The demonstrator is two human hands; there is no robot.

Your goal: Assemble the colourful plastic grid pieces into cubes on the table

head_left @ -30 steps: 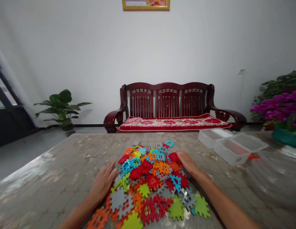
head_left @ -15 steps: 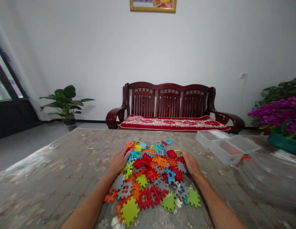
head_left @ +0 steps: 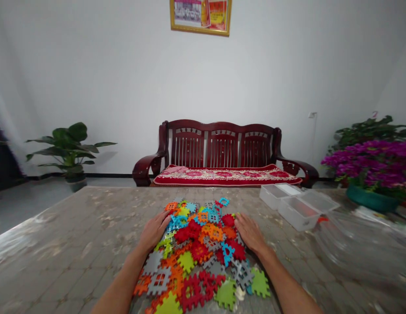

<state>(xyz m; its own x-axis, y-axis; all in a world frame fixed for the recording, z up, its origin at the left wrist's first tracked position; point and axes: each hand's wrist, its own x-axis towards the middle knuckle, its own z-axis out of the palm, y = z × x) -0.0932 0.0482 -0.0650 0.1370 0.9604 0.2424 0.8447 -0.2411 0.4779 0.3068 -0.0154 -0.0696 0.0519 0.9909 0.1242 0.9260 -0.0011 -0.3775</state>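
Note:
A heap of flat plastic interlocking tiles (head_left: 199,248) in red, orange, green, blue and grey lies on the patterned table (head_left: 75,244) in front of me. My left hand (head_left: 154,230) rests flat against the left side of the heap, fingers stretched out. On the right side my right hand (head_left: 249,232) lies palm down with its fingers extended along the edge of the tiles. Neither hand grips a tile.
Two clear plastic boxes (head_left: 296,205) stand at the right of the table, with clear plastic lids or trays (head_left: 360,244) nearer me. A pot of purple flowers (head_left: 373,174) is far right. Beyond the table are a wooden bench (head_left: 222,152) and a green plant (head_left: 67,152).
My left hand has slid forward along the heap's left side, and my head has tilted up slightly. The right hand stays at the heap's right edge.

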